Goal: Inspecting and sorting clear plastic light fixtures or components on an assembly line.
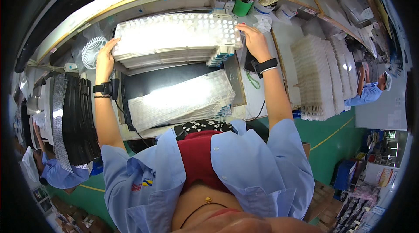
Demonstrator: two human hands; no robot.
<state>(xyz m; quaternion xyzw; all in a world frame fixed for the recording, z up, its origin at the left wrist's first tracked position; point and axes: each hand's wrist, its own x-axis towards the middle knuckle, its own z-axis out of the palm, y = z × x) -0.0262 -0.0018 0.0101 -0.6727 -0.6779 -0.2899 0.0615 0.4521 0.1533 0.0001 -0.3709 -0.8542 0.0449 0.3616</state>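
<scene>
Right hand [254, 41] on panels [174, 38] near filled cup [240, 8]

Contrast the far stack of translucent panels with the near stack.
The far stack has the left hand and right hand at its ends; the near stack has none. The far stack runs nearly straight across; the near stack slants, its right end farther away. Both are translucent with blue parts at right.
</scene>
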